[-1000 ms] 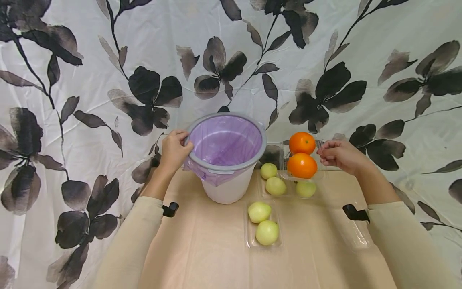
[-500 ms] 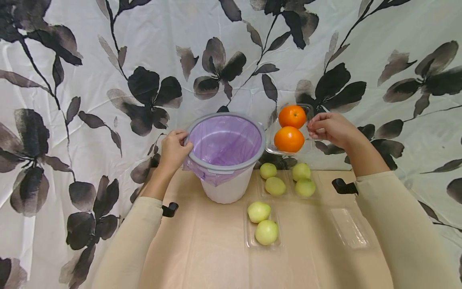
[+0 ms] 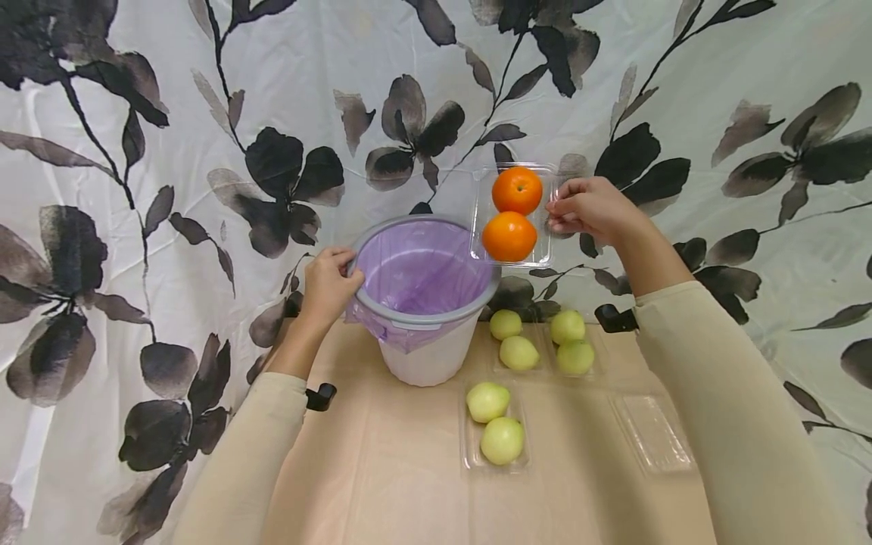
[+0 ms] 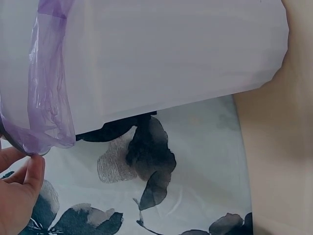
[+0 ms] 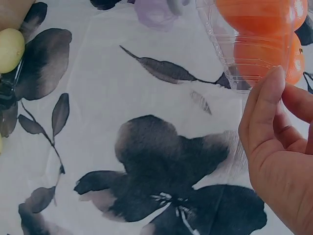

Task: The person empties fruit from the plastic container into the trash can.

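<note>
My right hand [image 3: 589, 212] pinches the right edge of a clear plastic tray [image 3: 481, 200] and holds it up beside the bin's right rim. Two orange fruits [image 3: 509, 236] sit in it, one behind the other; the right wrist view shows the thumb and fingers on the tray's wall [image 5: 234, 73]. My left hand [image 3: 331, 284] grips the left rim of a white bin [image 3: 429, 362] with a grey rim and a purple bag [image 3: 422, 265] lining it. From the left wrist, the bag's folded-over edge [image 4: 51, 83] hangs outside near the fingertips [image 4: 35, 169].
On the brown table [image 3: 381, 469] stand clear trays of pale green fruits, a near pair [image 3: 502, 440] and two pairs behind, one of them with a front fruit [image 3: 575, 357]. A clear tray [image 3: 654, 433] without fruit lies at right. Floral cloth [image 3: 286, 91] hangs behind.
My right hand has lifted the tray of orange fruits from above the green ones, up and left to the bin's right rim. My left hand stays on the rim.
</note>
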Demonstrator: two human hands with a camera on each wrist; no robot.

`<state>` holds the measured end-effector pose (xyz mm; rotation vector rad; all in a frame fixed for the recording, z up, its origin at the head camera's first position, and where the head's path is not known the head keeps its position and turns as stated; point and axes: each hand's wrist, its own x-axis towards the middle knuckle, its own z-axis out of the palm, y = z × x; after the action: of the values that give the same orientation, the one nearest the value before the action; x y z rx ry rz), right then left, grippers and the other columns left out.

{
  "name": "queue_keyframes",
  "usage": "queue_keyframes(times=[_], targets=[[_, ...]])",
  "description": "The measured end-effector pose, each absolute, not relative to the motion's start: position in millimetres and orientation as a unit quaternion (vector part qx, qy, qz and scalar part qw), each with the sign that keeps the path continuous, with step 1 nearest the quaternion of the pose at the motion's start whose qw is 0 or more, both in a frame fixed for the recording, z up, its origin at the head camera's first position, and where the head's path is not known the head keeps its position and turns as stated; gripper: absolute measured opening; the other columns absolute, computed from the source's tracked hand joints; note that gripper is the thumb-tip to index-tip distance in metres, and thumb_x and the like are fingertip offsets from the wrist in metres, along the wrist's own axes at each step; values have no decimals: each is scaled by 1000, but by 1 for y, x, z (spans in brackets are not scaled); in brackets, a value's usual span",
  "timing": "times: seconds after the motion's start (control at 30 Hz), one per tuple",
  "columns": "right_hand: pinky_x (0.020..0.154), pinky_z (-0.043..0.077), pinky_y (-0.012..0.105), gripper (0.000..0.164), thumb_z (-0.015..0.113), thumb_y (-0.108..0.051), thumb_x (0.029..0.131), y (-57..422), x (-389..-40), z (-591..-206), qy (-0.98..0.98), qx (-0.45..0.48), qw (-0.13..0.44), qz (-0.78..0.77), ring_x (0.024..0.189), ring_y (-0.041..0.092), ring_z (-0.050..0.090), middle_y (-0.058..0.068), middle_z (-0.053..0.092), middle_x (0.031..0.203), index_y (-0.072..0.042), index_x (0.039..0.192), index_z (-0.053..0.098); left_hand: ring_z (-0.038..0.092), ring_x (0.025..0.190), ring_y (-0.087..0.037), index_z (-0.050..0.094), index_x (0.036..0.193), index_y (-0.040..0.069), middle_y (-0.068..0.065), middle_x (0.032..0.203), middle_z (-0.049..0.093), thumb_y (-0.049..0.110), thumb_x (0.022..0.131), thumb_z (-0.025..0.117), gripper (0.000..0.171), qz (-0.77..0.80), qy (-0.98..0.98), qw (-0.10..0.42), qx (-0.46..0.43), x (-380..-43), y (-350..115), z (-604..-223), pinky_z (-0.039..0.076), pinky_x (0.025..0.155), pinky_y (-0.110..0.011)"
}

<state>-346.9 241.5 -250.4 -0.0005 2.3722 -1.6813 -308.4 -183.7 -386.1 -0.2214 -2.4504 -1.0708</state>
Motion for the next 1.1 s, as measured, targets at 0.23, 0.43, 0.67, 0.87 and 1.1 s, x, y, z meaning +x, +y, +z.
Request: queue_keyframes(times=[0.23,0.43,0.67,0.87,1.1], targets=[[71,62,24,11,65,-9,100,214,-360,-246,814,-25,106,-571,70,16,67,5,64,84,-1,102,58,68,101,-35,74,119,-7,-21,121,69,8,84,67,38,-386,-889,232,-80,-309,-186,-388,57,90,-46],[69,62,22,14,64,-9,100,196,-367,-247,830,-48,81,-550,69,15,67,6,61,89,2,107,57,68,99,-35,74,119,-7,-21,121,69,7,84,67,38,-389,-888,232,-83,-309,-186,-389,58,89,-45],[67,63,27,17,66,-5,98,179,-370,-248,835,-84,43,-542,68,15,70,5,64,87,6,109,59,67,102,-35,73,120,-7,-21,122,69,8,84,66,39,-388,-889,228,-82,-311,-185,-388,57,90,-46],[66,63,28,17,68,-6,97,167,-372,-251,854,-93,3,-512,66,14,72,10,65,89,6,108,63,66,102,-35,74,119,-6,-20,121,70,8,84,67,39,-393,-887,228,-83,-312,-184,-389,57,89,-45],[62,61,24,15,70,-7,95,157,-377,-261,868,-99,-49,-485,62,11,71,18,69,91,6,103,69,67,101,-33,74,119,-6,-20,121,69,8,84,67,38,-394,-886,229,-86,-313,-186,-390,57,88,-44]])
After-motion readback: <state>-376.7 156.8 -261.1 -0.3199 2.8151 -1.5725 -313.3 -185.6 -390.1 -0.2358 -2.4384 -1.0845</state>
